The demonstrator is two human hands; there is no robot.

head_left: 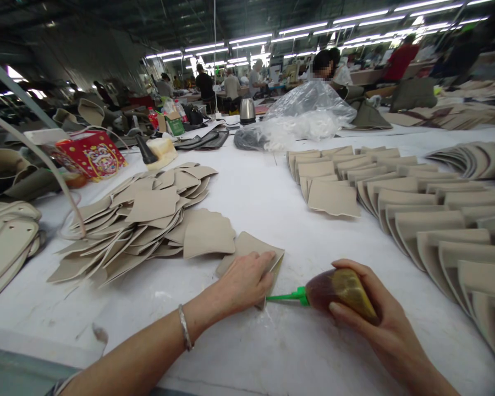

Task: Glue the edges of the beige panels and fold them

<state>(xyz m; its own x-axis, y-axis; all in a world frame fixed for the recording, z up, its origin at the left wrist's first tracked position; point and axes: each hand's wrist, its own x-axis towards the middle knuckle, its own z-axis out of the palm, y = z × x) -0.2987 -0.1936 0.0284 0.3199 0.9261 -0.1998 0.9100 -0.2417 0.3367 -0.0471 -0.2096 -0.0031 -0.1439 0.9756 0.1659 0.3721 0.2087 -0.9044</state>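
My left hand (pixel 249 280), below a silver bracelet, is closed on a small beige leather-like piece (pixel 249 245) lying on the white table. One edge of that piece is lifted and shows a darker underside. In my right hand (pixel 379 311) is a squeeze bottle (pixel 340 291) of amber-brown liquid, tipped on its side. Its green nozzle (pixel 286 297) points left, and the tip meets the near corner of the piece by my left fingers. Left of my left hand lies a loose heap of similar beige pieces (pixel 152 206).
Overlapping rows of beige pieces (pixel 429 225) cover the table's right side. A red patterned box (pixel 91 154), a yellowish block (pixel 161 151), a steel kettle (pixel 247 111) and clear plastic sheeting (pixel 309 118) stand farther back. A pale hose (pixel 51 159) crosses the left. People work in the background.
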